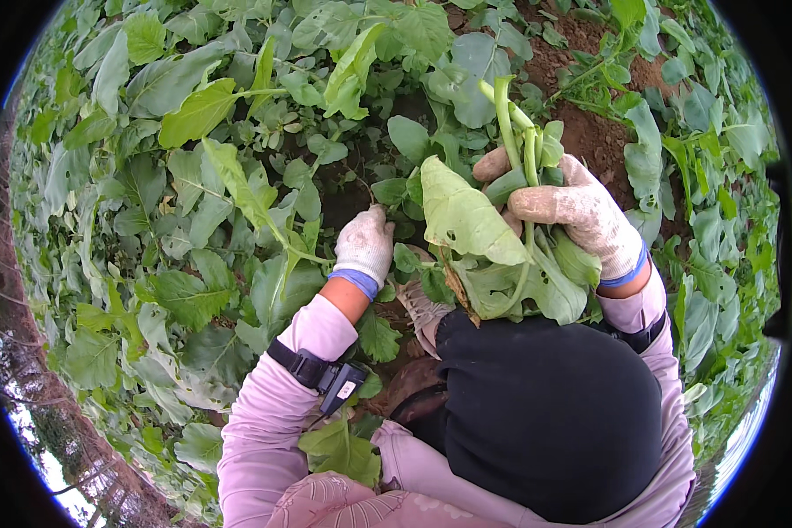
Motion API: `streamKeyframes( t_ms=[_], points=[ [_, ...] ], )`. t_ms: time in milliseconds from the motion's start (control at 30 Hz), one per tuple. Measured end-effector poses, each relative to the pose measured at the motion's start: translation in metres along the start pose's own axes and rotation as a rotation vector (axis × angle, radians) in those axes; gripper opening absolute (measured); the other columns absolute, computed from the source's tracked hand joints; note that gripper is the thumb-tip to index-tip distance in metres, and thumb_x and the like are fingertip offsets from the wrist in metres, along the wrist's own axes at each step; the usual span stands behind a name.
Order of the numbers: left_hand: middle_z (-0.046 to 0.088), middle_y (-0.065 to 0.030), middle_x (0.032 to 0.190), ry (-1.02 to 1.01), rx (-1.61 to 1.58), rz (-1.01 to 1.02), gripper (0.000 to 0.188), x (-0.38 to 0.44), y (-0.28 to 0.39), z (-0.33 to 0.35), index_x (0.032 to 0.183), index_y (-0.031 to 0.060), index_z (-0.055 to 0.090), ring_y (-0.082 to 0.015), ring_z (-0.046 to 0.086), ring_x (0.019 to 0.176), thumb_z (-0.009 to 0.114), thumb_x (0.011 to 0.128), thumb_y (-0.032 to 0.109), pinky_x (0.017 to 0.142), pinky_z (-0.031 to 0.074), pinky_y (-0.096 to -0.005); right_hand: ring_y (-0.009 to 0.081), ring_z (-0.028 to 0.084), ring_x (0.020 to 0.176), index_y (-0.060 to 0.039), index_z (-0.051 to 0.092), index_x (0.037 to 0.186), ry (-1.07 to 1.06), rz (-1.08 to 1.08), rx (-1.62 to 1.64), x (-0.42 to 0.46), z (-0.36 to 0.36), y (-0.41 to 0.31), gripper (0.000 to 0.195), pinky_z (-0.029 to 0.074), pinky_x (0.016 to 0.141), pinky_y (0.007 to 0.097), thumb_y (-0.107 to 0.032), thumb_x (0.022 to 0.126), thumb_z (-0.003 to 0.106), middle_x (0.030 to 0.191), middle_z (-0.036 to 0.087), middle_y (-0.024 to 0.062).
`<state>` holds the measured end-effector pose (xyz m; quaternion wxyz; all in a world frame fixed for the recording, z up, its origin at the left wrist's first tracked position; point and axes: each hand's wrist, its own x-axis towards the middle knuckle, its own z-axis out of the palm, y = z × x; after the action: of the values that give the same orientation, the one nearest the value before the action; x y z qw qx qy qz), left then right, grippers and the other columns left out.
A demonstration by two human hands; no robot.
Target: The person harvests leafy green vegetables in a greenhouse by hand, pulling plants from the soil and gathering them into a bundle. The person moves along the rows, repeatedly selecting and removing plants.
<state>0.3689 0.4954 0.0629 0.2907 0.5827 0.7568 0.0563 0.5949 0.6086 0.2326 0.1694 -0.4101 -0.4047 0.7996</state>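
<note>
My right hand, in a soil-stained knit glove over a blue under-glove, grips a bunch of cut leafy greens. Their thick pale stalks point up past the thumb, and broad leaves, one partly browned, hang toward my knee. Low among the plants, my left hand is gloved the same way, with its fingers curled in. A thin brown stem meets its fingertips; whether they pinch it is hidden.
Dense leafy plants surround me, some leaves with holes. Bare reddish soil shows at the upper right. My dark-clothed knee and a shoe are close below the hands. A strapped device sits on my left forearm.
</note>
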Motion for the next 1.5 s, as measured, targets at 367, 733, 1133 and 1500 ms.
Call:
streamKeyframes(
  t_ms=[367,733,1133,1500],
  points=[
    [0.066,-0.0218,0.091,0.075,-0.285,0.286,0.032,-0.043,0.039,-0.159,0.108,-0.004,0.063,-0.0389,0.065,0.085,0.066,0.085,0.019,0.074,0.052,-0.041,0.0175,0.065,0.097,0.0022,0.058,0.123,-0.116,-0.452,-0.058,0.001,0.034,-0.016,0.036,0.049,0.092,0.0314,-0.009,0.089,0.063,0.108,0.067,0.0114],
    [0.068,-0.0123,0.099,-0.139,-0.831,0.158,0.042,-0.161,0.055,-0.278,0.118,-0.003,0.061,-0.0203,0.069,0.09,0.058,0.097,0.033,0.078,0.057,-0.0316,0.0314,0.058,0.112,-0.0092,0.054,0.131,-0.373,-1.261,-1.314,0.011,0.136,-0.065,0.054,0.047,0.094,0.0386,-0.015,0.079,0.071,0.119,0.061,0.0136],
    [0.064,-0.0168,0.119,-0.222,-0.067,-0.113,0.055,-0.303,-0.04,-0.144,0.131,0.0072,0.057,-0.0284,0.061,0.113,0.062,0.09,0.044,0.098,0.046,-0.0364,0.0151,0.059,0.09,-0.0002,0.057,0.124,-0.11,-1.051,-0.98,-0.079,0.138,-0.117,0.043,0.048,0.081,0.0307,-0.01,0.084,0.068,0.104,0.065,0.0057],
    [0.057,-0.0015,0.136,-0.724,1.013,-0.124,0.033,-0.391,-0.083,-0.045,0.117,0.0248,0.07,-0.0229,0.035,0.141,0.056,0.088,0.034,0.114,0.001,-0.0684,0.0237,0.061,0.108,-0.0018,0.052,0.131,0.116,-1.253,-1.415,-0.127,0.13,-0.061,0.05,0.046,0.093,0.0326,-0.019,0.087,0.068,0.12,0.062,0.0138]
  ],
)
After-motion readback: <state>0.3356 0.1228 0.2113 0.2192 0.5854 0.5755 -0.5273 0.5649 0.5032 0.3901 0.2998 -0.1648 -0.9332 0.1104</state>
